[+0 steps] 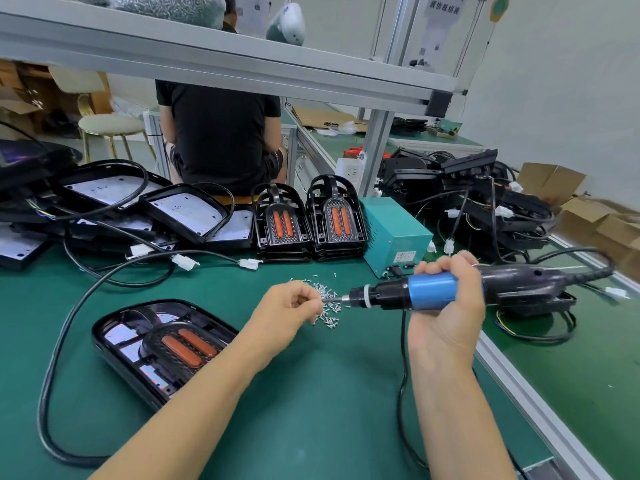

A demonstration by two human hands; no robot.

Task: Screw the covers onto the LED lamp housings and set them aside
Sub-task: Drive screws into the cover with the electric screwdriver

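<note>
Nearest the camera, a black LED lamp housing with its cover and two orange lenses lies flat on the green bench mat, left of and below both hands, touched by neither; the left forearm crosses just over its right edge. The left hand is curled, fingertips pinched together at the driver's bit over a scattered pile of small silver screws; whether a screw sits between them is too small to tell. The right hand is wrapped tight around the blue-and-black electric screwdriver, held level, bit pointing left. Farther back stand two stacks of black covers beside a teal power box, with open housings piled to the left.
</note>
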